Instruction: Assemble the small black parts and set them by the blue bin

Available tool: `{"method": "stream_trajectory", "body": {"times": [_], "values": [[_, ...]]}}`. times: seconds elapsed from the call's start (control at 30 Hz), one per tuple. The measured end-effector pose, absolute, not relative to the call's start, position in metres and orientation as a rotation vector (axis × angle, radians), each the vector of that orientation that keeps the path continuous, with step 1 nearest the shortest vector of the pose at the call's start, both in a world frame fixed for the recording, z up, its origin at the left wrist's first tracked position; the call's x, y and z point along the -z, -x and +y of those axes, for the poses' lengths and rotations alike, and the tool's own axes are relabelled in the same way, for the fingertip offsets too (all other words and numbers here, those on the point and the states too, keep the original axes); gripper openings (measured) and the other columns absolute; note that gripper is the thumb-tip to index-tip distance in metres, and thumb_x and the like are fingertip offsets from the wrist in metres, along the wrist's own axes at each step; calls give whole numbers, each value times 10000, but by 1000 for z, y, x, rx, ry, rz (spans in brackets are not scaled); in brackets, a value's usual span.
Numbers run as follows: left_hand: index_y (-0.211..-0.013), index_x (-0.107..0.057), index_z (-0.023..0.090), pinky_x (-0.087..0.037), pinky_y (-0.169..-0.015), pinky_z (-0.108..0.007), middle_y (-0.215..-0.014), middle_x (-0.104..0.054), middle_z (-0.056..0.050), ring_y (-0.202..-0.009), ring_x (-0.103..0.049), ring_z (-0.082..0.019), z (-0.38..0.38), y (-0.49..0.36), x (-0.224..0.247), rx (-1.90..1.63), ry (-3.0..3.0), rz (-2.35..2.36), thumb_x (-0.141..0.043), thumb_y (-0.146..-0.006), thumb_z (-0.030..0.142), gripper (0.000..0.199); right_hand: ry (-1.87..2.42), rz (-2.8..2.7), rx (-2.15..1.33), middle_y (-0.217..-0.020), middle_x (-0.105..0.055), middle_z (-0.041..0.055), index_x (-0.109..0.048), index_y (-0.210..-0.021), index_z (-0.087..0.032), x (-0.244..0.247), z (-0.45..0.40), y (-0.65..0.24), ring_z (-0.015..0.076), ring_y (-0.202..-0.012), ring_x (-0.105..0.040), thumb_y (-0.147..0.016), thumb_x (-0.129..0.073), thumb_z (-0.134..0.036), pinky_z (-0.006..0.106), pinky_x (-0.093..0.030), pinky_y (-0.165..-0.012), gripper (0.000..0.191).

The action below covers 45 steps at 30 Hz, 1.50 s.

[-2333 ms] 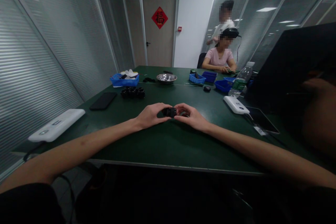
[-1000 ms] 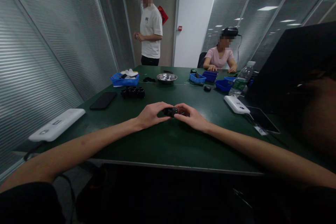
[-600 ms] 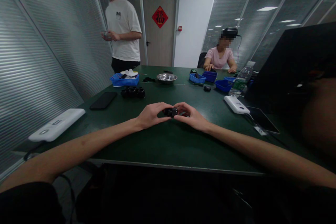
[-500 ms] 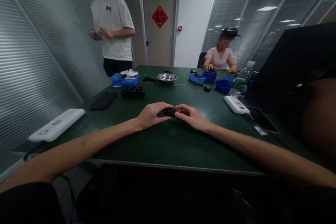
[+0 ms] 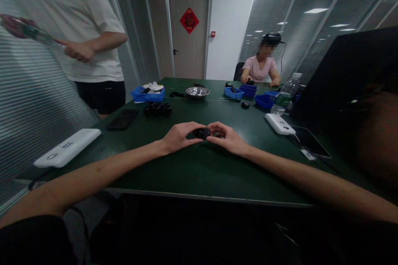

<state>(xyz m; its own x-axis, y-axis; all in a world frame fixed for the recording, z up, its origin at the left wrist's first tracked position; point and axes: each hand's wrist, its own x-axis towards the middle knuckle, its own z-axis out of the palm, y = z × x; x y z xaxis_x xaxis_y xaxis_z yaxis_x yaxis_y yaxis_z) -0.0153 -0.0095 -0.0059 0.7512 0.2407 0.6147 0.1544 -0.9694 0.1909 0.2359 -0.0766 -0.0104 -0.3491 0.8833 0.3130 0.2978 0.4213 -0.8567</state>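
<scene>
A small black object, blocky and too dark to name more exactly, is held between both hands just above the green table. My left hand grips its left side, thumb below and fingers above. On the other side, my right hand pinches its right end with curled fingers and thumb. My fingers hide part of the object. Several round black pieces stand in a cluster beyond my left hand.
At left lie a black phone and a white power bank. A metal bowl and blue baskets stand farther back. At right are a water bottle and another power bank. One person walks at left; another sits opposite.
The standing person has come closer along the left side. My hands stay in nearly the same place; the black object looks slightly turned, and my right fingers have shifted a little on it.
</scene>
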Motion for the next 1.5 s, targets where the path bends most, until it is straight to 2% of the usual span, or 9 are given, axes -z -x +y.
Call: {"method": "stream_trajectory", "body": {"times": [0.13,0.3,0.53,0.73,0.93,1.13,1.23,1.37,1.5], "values": [[-1351,-570,189,-565,-986,-410,-1253,-693,-105,-1141,-686,-235,-9,15,6,-998,-2808,317,-702,-937,356,466,995,-1857,-879,-1158,-670,55,-608,-1189,-228,9,-78,-235,217,-1028,-641,-822,-803,-400,411,-527,-923,450],[-1334,-576,178,-571,-981,-414,-1239,-693,-111,-1132,-687,-232,-10,15,5,-1047,-2827,336,-689,-944,367,447,1063,-1855,-966,-1133,-697,57,-627,-1215,-224,11,-75,-237,207,-1014,-661,-953,-648,-469,396,-524,-914,360],[-1340,-576,183,-571,-981,-413,-1243,-695,-106,-1132,-688,-231,-8,15,7,-1020,-2828,317,-706,-933,350,458,975,-1875,-886,-1183,-676,54,-607,-1215,-240,10,-78,-237,213,-1038,-645,-859,-777,-379,404,-523,-928,418],[-1340,-573,182,-574,-981,-417,-1243,-689,-109,-1137,-684,-234,-10,15,5,-1040,-2833,334,-696,-940,359,454,1063,-1860,-963,-1122,-700,55,-614,-1231,-229,11,-77,-238,214,-1007,-663,-967,-632,-461,400,-524,-894,352],[-1349,-566,180,-565,-982,-395,-1253,-687,-103,-1136,-680,-226,-9,15,6,-1007,-2843,305,-703,-939,338,460,998,-1884,-855,-1170,-677,50,-590,-1245,-242,10,-78,-237,218,-1030,-649,-862,-770,-396,395,-528,-909,451],[-1328,-576,179,-573,-962,-396,-1224,-694,-105,-1117,-688,-232,-10,14,6,-1067,-2864,323,-697,-941,349,440,1082,-1871,-927,-1088,-708,54,-629,-1211,-217,11,-77,-238,208,-966,-666,-972,-615,-482,383,-524,-866,357],[-1346,-565,178,-569,-974,-395,-1243,-690,-103,-1130,-682,-227,-10,15,6,-1031,-2871,303,-704,-938,347,463,1047,-1882,-892,-1089,-701,50,-615,-1231,-231,10,-79,-237,207,-954,-663,-911,-712,-429,380,-531,-849,389],[-1352,-563,186,-574,-969,-398,-1251,-689,-103,-1130,-687,-229,-9,15,7,-1024,-2867,305,-706,-936,341,466,994,-1901,-818,-1174,-680,53,-599,-1222,-246,9,-79,-237,221,-1031,-653,-847,-784,-374,404,-526,-895,438],[-1337,-571,176,-579,-962,-403,-1230,-694,-110,-1111,-694,-233,-9,14,7,-1078,-2867,322,-690,-946,345,442,1084,-1888,-860,-1133,-696,54,-604,-1238,-233,10,-78,-238,214,-999,-657,-946,-664,-446,401,-517,-879,366]]}}
